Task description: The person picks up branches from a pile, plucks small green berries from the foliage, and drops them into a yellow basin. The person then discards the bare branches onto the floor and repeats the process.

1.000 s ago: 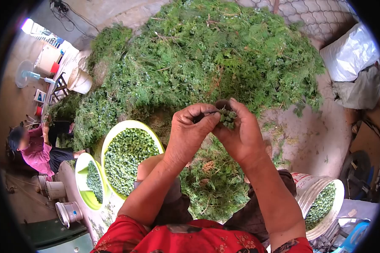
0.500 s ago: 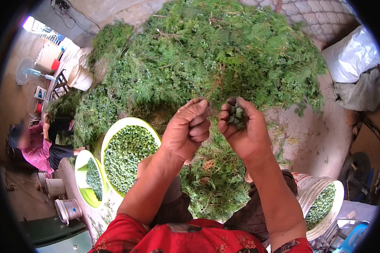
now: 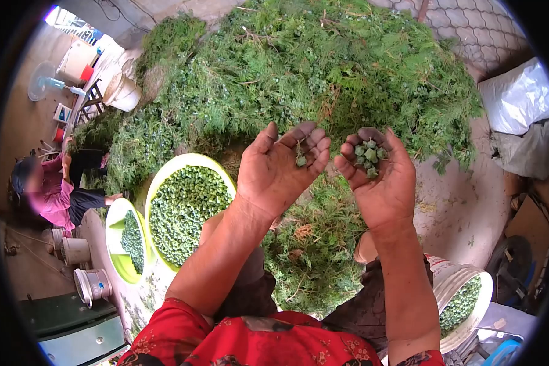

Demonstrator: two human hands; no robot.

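Palm up, my left hand [image 3: 280, 165] has its fingers loosely spread, with a small green cone and a bit of sprig [image 3: 301, 155] lying on them. Beside it, my right hand [image 3: 381, 183] is cupped around a small pile of green cones [image 3: 368, 157]. The two hands are close but apart, over the near edge of the big heap of green branches [image 3: 274, 73]. More cut sprigs [image 3: 311, 262] lie between my legs. A large yellow-green tub [image 3: 189, 213] of green cones stands left of my left forearm.
A smaller green tub [image 3: 125, 241] holds more cones at the left. At lower right stands a white bucket [image 3: 460, 305] with cones. Another person [image 3: 55, 195] sits at far left near white buckets [image 3: 93, 285]. Sacks [image 3: 521, 100] lie at right; a fan [image 3: 41, 81] stands upper left.
My left hand has opened from a closed pinch, showing the cone and sprig. My right hand has turned and opened into a cup, showing its cones. The hands shifted slightly, and the view moved a little.
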